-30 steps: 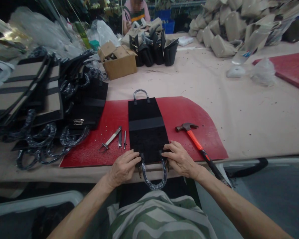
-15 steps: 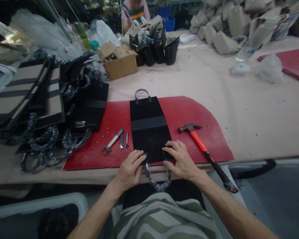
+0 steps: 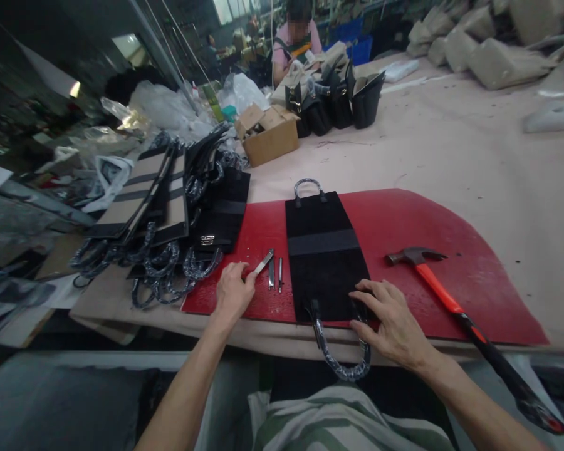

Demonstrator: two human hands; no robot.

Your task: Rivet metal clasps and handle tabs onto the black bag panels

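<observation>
A black bag panel [image 3: 326, 269] lies on the red board, a plastic-wrapped handle at its far end and another handle [image 3: 341, 369] hanging over the table edge. With fingers and thumb, my right hand [image 3: 390, 319] grips the right base of that near handle. My left hand [image 3: 235, 291] is closed over the lower end of a metal caliper-like tool [image 3: 264, 261], hiding its jaws. Just right of that tool lie a flat metal piece [image 3: 271, 275] and a thin metal rod [image 3: 280, 275]. A claw hammer [image 3: 437, 285] with an orange and black handle rests on the right.
The red board [image 3: 418, 219] runs along the table's front edge. Stacked panels with wrapped handles [image 3: 141, 194] are at left. Farther back stand a cardboard box [image 3: 271, 141], several black bags [image 3: 341, 103] and a pile of beige bags [image 3: 502, 59]. A person [image 3: 296, 41] works across the table.
My left hand has let go of the near handle and moved left onto the metal tool. My right hand stays at the handle. The camera view has turned left.
</observation>
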